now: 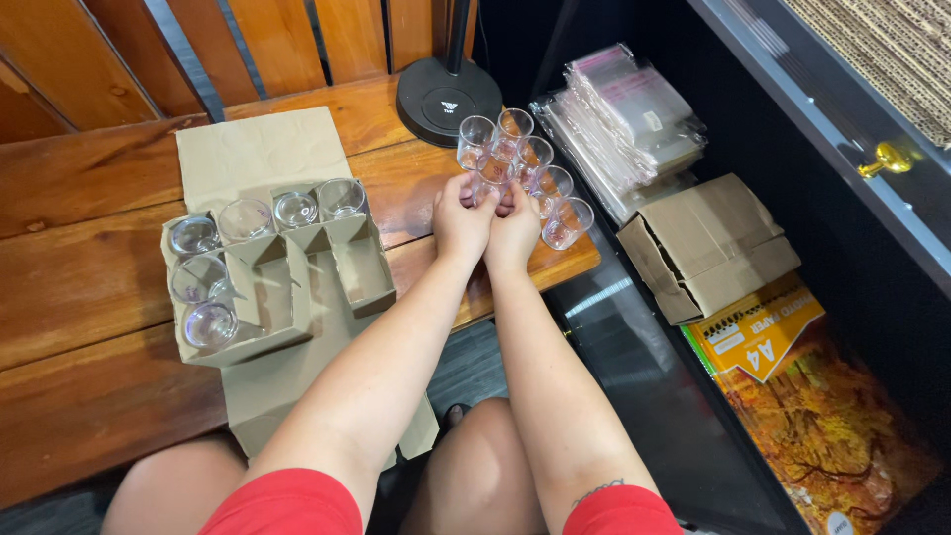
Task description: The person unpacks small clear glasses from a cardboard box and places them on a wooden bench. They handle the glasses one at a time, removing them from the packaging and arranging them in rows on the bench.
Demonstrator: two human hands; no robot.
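Red shorts and your bare knees fill the bottom edge, and from there both forearms run up to the middle of the bench, where your hands meet. Your fingers on the left hand are curled closed around a small clear glass, and those of your right hand pinch the same glass from the other side, so both hands have hold of it together just above the wood. That glass sits at the near-left edge of a cluster of clear glasses standing upright and touching one another near the bench's right end. Just behind the cluster stands a round black lamp base with its pole rising out of view. To the left of your hands lies a brown cardboard divider tray on a sheet of brown paper; six more clear glasses stand in its back and left cells, while the cells closest to your hands hold nothing. Off the bench to the right, on a dark surface below, lie a stack of clear plastic bags, a folded brown cardboard box and a yellow-and-orange paper pad. A brass knob shows on the grey cabinet front at far right.
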